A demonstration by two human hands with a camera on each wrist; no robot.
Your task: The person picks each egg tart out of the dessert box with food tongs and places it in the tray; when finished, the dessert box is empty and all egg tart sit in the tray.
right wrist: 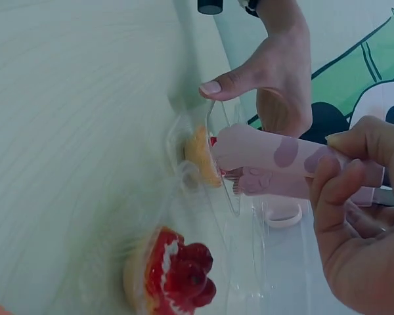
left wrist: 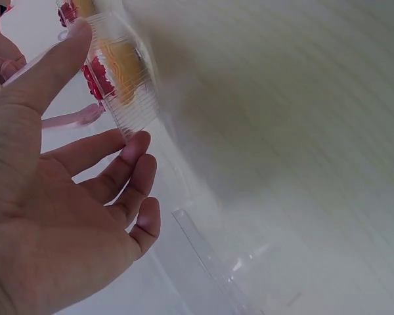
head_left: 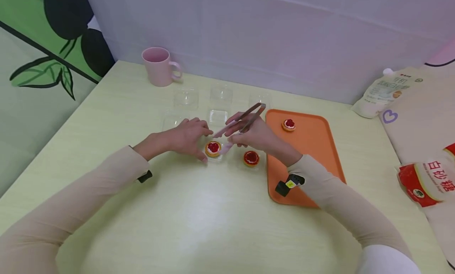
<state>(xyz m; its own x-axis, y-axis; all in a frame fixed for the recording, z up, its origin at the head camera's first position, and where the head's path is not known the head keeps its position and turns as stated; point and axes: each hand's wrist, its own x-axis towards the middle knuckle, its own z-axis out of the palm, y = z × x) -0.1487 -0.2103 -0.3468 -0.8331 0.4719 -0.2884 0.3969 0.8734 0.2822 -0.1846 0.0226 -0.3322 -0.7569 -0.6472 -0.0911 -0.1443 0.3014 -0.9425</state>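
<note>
One berry tart (head_left: 213, 148) sits between my hands in the head view, nearer my left hand (head_left: 187, 136); my right hand (head_left: 256, 135) grips tongs (head_left: 252, 119) whose long axis slants away over that hand, pink tips (head_left: 226, 148) pointing back toward the tart. It is round, with no long axis, its red topping facing up. In my left wrist view, my thumb and fingers hold opposite edges of the clear container (left wrist: 141, 108) around it. In my right wrist view, the pink tips reach the tart; I cannot tell whether they pinch it.
</note>
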